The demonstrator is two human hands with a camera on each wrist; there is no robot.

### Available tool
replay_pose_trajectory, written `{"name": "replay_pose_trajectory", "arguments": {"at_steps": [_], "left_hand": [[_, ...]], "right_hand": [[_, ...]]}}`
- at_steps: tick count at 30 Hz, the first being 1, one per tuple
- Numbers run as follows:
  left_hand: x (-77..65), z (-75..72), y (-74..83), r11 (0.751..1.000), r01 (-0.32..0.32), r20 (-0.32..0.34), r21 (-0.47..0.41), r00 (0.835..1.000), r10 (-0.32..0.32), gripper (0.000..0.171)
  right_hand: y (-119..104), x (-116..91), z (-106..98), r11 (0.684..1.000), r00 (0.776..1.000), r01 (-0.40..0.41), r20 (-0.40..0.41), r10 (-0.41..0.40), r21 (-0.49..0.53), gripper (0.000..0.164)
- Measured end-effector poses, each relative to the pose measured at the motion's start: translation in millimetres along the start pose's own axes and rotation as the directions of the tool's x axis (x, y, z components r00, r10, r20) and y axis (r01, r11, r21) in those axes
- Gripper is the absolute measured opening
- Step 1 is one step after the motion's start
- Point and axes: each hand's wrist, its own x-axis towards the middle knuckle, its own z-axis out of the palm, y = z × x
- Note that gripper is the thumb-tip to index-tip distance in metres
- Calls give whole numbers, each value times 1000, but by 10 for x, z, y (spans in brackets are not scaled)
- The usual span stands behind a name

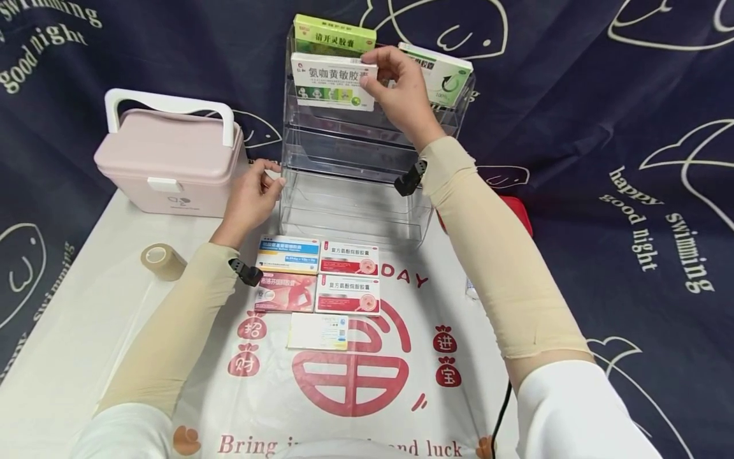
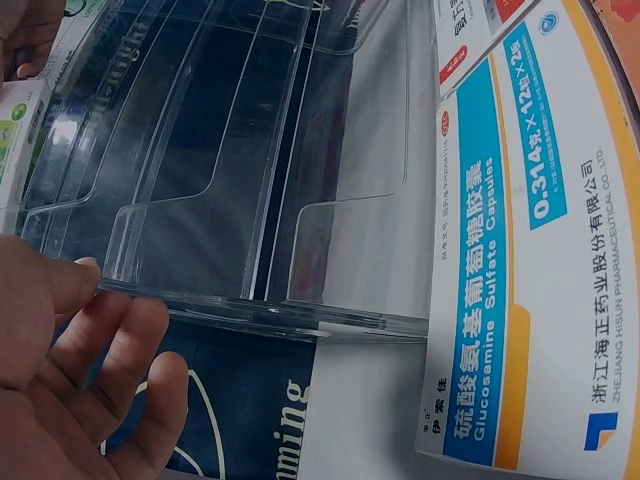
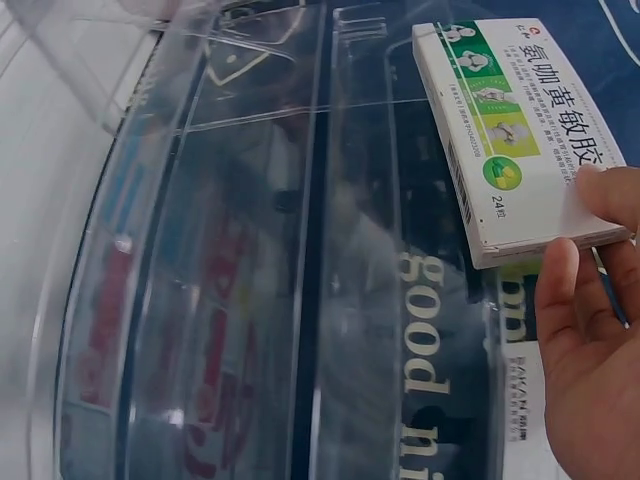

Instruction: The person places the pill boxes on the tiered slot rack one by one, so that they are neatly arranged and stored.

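Observation:
My right hand [image 1: 404,89] pinches the right end of a white medicine box [image 1: 332,83] with green pictures. That box is at the upper tier of a clear stepped display rack [image 1: 350,197], in front of a green box [image 1: 335,37]. In the right wrist view, thumb and fingers grip the white box's end [image 3: 520,140]. My left hand [image 1: 252,197] holds the rack's left side edge, thumb and fingertips at the plastic. The left wrist view shows its thumb [image 2: 75,283] at that edge, the other fingers bent below.
Another white-and-green box [image 1: 444,73] stands at the rack's upper right. Before the rack lie a blue-and-white box [image 1: 288,254], a pink box [image 1: 285,293], two red-and-white boxes [image 1: 348,257] and a white box [image 1: 318,331]. Left are a pink case [image 1: 166,159] and a tan bandage roll [image 1: 163,261].

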Motion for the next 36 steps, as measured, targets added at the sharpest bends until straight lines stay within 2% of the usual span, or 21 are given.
{"name": "replay_pose_trajectory", "arguments": {"at_steps": [4,11,20,25,29,36], "left_hand": [[-5,4,11,1000,3,6,-2,1000,-3,24],[-15,16,4,1000,6,5,5,1000,-6,24],[-18,26,6,1000,22,5,1,1000,-22,25],[-19,27,9,1000,15,6,3,1000,-15,25],[-16,23,14,1000,10,3,0,1000,-10,25],[-12,22,2,1000,10,-4,-3,1000,-10,25]], "right_hand": [[115,7,44,999,999,14,30,-13,-31,22],[377,68,114,999,998,-40,48,41,-31,22],[205,-65,128,999,998,-10,65,13,-41,21],[340,-19,128,998,998,-8,67,11,-59,23],[446,13,123,995,996,32,83,-24,-93,23],[483,-3,113,977,990,91,128,-67,-193,19]]}}
